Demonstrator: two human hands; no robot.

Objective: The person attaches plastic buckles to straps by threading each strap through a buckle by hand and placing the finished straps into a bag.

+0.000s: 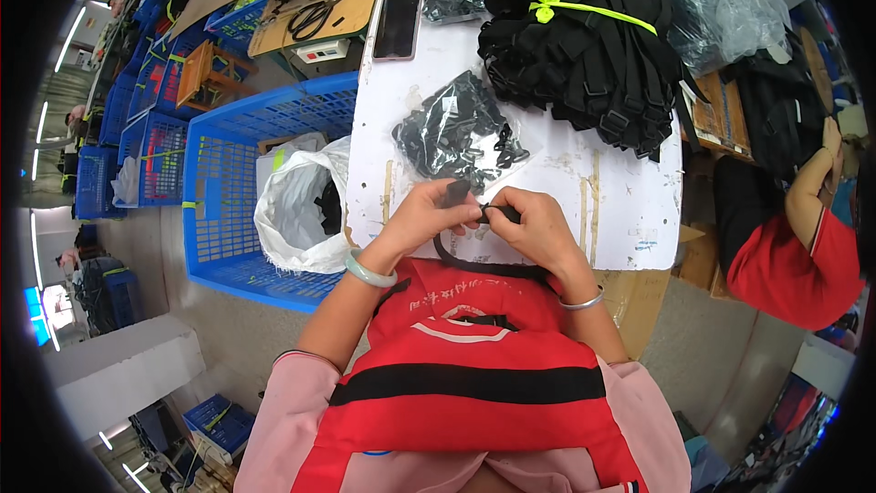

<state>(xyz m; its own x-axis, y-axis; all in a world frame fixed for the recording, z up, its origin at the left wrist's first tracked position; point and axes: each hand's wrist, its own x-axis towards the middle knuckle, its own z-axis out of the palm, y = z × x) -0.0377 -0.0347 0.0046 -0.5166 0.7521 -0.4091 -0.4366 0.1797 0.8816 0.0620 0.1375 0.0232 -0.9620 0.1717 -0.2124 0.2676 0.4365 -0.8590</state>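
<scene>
Over the table's near edge my two hands meet, both closed on a black webbing strap (474, 267). My left hand (422, 217) pinches it, with one end standing up above the fingers. Fingers of my right hand (537, 230) grip another part close beside it, and the strap loops down between them toward my lap. Something small and dark sits between the fingertips, too small to make out. Just beyond lies a clear plastic bag (447, 128) of small black plastic parts. Farther right is a big bundle of black straps with buckles (584, 73), tied with a yellow-green band (598, 11).
On the white table (630, 210) a phone (397, 26) lies far left. A blue crate (233, 260) with a white sack (283, 219) stands left of the table. Scissors (315, 18) rest on a side board. A person in red (794, 265) sits at right.
</scene>
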